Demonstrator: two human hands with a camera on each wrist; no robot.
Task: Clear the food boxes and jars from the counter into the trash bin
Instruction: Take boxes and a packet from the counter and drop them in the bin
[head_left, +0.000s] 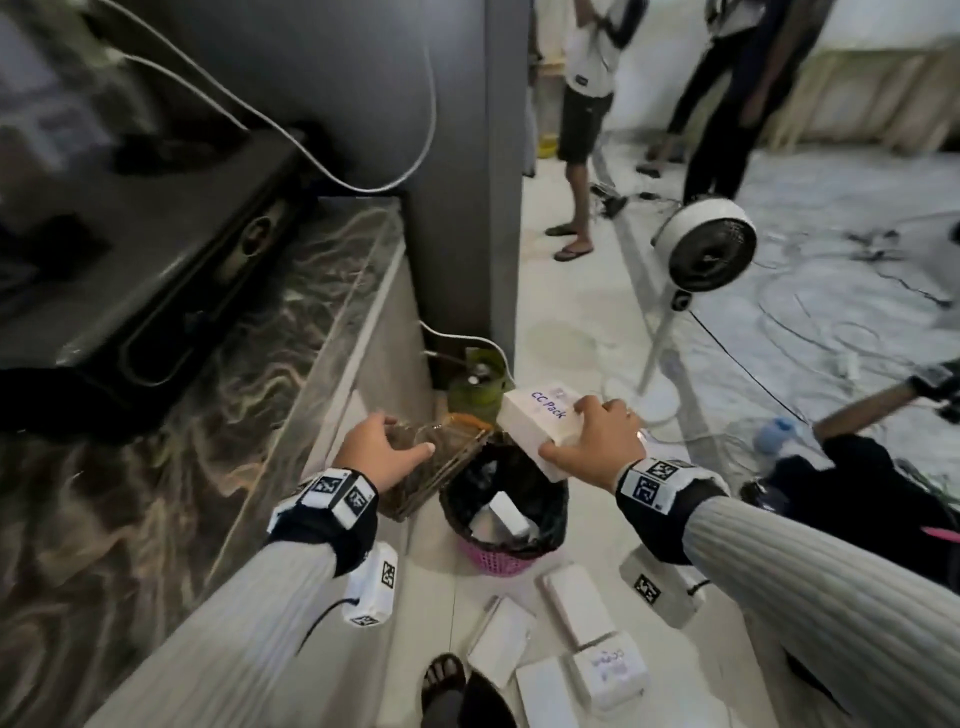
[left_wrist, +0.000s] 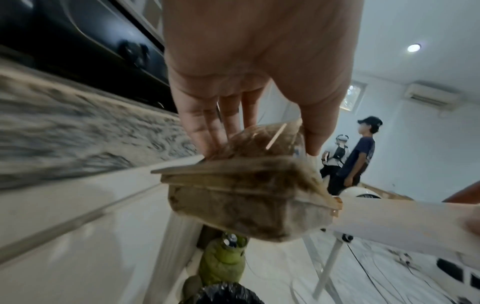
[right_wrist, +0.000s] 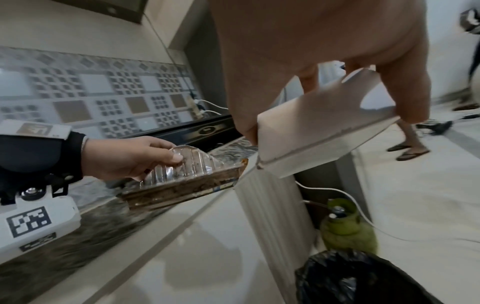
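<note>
My left hand grips a clear plastic food container with brown residue, held past the counter's edge beside the trash bin. In the left wrist view the fingers curl over the container. My right hand holds a white food box marked "CC Pack" above the far rim of the pink bin lined with a black bag. A white box lies inside the bin. In the right wrist view the white box hangs over the bin bag, and the left hand holds the container.
The marbled counter runs along the left with a black stove. A green gas cylinder stands behind the bin. Several white boxes lie on the floor. A white fan, cables and standing people are to the right.
</note>
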